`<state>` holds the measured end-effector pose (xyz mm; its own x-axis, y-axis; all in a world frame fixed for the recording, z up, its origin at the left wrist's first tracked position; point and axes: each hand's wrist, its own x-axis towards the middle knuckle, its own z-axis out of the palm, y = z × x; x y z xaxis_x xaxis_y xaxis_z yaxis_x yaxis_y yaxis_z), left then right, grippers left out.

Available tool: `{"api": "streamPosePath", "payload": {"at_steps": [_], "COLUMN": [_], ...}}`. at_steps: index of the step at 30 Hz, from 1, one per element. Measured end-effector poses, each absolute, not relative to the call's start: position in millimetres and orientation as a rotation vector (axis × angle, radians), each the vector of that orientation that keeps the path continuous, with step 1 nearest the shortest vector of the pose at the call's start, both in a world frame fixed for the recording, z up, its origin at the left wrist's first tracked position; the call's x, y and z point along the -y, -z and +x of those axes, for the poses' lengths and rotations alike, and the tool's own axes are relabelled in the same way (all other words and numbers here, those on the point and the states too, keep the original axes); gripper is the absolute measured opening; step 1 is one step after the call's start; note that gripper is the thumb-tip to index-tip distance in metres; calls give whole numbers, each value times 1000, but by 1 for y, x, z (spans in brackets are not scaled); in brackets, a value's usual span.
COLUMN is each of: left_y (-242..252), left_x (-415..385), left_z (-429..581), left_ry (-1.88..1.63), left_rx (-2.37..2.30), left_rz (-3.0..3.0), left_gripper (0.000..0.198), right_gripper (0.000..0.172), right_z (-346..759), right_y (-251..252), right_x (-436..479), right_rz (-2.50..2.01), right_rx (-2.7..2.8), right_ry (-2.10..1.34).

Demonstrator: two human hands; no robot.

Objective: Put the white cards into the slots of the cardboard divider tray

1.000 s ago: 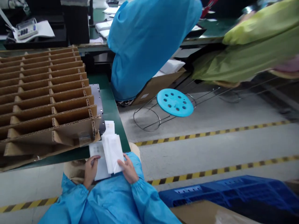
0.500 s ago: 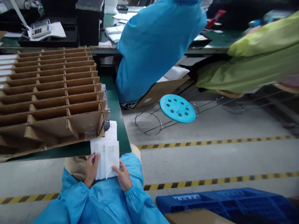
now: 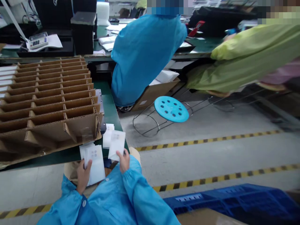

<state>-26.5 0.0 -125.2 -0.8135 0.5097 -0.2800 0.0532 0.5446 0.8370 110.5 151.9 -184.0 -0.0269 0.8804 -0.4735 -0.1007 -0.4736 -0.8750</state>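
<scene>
My left hand [image 3: 83, 175] is closed on a stack of white envelopes [image 3: 95, 162] over my lap, its thumb lying on the top one. Small printed marks show near the upper end of that stack. Between the thumb and fingers of my right hand [image 3: 124, 161] is a single white envelope [image 3: 117, 144], held apart and to the right. Beneath and behind it, more white envelopes [image 3: 107, 134] lie at the corner of the green table [image 3: 108, 97]. A cardboard divider grid [image 3: 49, 106] stands on the table just beyond my left hand.
A blue stool [image 3: 171, 108] stands on the floor to the right, near a person in a blue smock [image 3: 145, 56]. Another person wears a yellow-green smock [image 3: 253, 59]. A blue pallet [image 3: 225, 200] lies at lower right. A calculator [image 3: 38, 42] rests on the far bench.
My hands have moved apart. The right one has drawn an envelope from the stack up and to the right, while the left has shifted slightly left with the stack.
</scene>
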Motion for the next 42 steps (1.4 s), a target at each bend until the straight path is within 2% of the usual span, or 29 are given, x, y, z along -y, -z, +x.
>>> {"api": "streamPosePath", "payload": {"at_steps": [4,8,14,17,23,33,38,42], "left_y": [114,105,106,108,99,100,108,106], "left_x": [6,6,2,-1,-4,3,3,4], "left_z": [-28,-23,-9,-4,-3,1,-25,-48], "left_ry": [-1192,-1230,-1279,-1277,-1280,-1423,-1339,-1375], "left_rx": [-2283,-2262,-2203,-2146,-2082,-2150,-2037,-1996], "left_rz": [515,531,497,531,620,457,451,429], "left_gripper": [48,44,43,43,44,59,48,50], "right_gripper": [54,62,43,36,43,45,43,42], "right_z": [71,70,107,113,114,105,98,81], "right_y": [194,178,152,149,141,149,153,148], "right_x": [-202,-188,-96,-77,-83,-76,-76,-79], "right_rz": [-1476,-1440,-1244,-1229,-1133,-1139,-1107,-1068], "right_rx": [900,951,1013,928,677,579,768,1042], "right_ry": [-1588,-1574,-1970,-2066,-2273,-2265,-2300,-2166]}}
